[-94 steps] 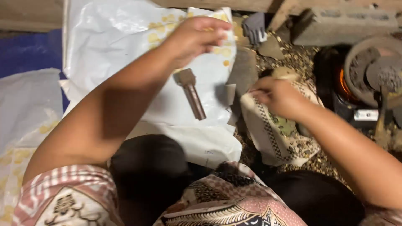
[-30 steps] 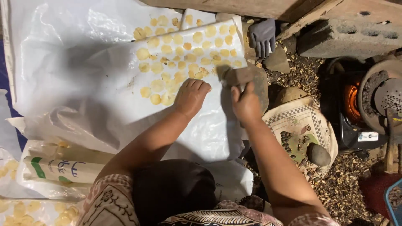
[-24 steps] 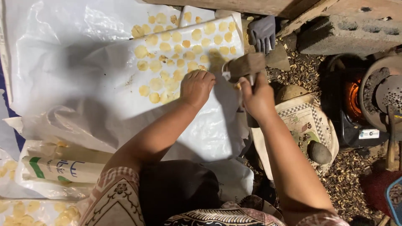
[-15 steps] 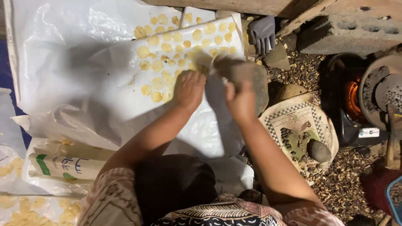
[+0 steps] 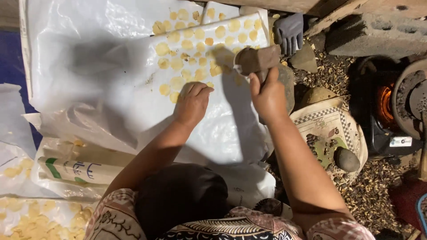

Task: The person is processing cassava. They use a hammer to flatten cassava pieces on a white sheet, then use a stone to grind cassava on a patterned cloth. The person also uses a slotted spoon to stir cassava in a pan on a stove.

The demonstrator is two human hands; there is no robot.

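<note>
Mallet handle hidden in right hand; stove cut off rt.

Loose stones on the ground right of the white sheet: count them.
3 stones: a wedge-shaped stone below the grey glove, a rounded tan stone above the patterned cloth, a dark stone on that cloth. Others may be hidden.

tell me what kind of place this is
Probably a rough home workspace for making flattened snacks on the ground: yellow discs laid out on a white plastic sheet, a lit stove and a concrete block beside them.
</note>
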